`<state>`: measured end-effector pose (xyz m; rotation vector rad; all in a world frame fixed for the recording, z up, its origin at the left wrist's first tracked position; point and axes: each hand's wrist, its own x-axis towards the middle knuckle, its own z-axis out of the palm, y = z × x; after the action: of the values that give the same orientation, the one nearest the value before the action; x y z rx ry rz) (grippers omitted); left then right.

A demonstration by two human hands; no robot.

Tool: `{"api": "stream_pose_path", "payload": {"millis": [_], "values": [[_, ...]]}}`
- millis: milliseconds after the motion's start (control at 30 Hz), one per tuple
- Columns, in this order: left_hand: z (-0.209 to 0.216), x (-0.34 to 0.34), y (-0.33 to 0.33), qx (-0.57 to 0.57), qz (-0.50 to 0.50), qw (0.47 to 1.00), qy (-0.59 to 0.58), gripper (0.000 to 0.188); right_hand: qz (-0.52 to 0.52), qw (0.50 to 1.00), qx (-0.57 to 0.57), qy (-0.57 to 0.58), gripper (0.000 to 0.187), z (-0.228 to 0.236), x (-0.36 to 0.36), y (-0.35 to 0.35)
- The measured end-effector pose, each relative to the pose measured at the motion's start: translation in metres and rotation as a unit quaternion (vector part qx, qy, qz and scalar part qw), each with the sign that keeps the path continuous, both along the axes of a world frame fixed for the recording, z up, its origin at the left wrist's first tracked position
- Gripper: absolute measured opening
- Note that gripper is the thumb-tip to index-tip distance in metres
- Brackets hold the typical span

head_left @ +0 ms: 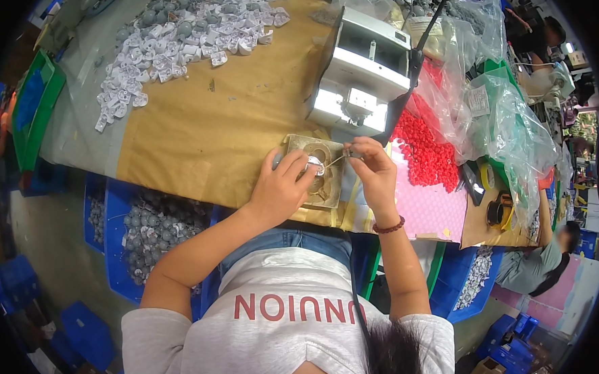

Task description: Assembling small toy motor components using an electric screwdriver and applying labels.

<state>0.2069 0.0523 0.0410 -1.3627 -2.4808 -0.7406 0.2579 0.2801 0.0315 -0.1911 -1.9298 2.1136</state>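
Observation:
A square, tan fixture plate with rounded cut-outs lies at the table's near edge. Above it, my left hand has its fingers closed around a small white plastic part. A grey rounded piece shows beside the index finger of that hand. My right hand, a beaded bracelet at its wrist, pinches a small grey piece. From that pinch a thin rod points left toward the white part. Whether the rod touches the white part cannot be made out.
White and grey plastic parts are heaped at the far left. A white machine stands just beyond my hands. Red parts and clear bags lie to the right. Blue bins sit below the edge; another person is at far right.

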Motion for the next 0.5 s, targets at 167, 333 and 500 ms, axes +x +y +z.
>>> {"api": "stream_pose_path", "payload": {"millis": [167, 333, 500], "values": [[-0.002, -0.002, -0.002, 0.002, -0.007, 1.0, -0.009, 0.042, 0.056, 0.947, -0.3, -0.097, 0.04, 0.019, -0.011, -0.009], [0.002, -0.008, -0.002, 0.002, -0.021, 1.0, -0.021, 0.033, 0.174, 0.969, -0.076, -0.16, 0.044, 0.019, -0.019, 0.001], [0.001, -0.014, -0.003, 0.025, -0.031, 0.999, -0.024, 0.022, 0.168, 0.929, 0.269, -0.194, 0.043, 0.034, -0.027, -0.014]]}}
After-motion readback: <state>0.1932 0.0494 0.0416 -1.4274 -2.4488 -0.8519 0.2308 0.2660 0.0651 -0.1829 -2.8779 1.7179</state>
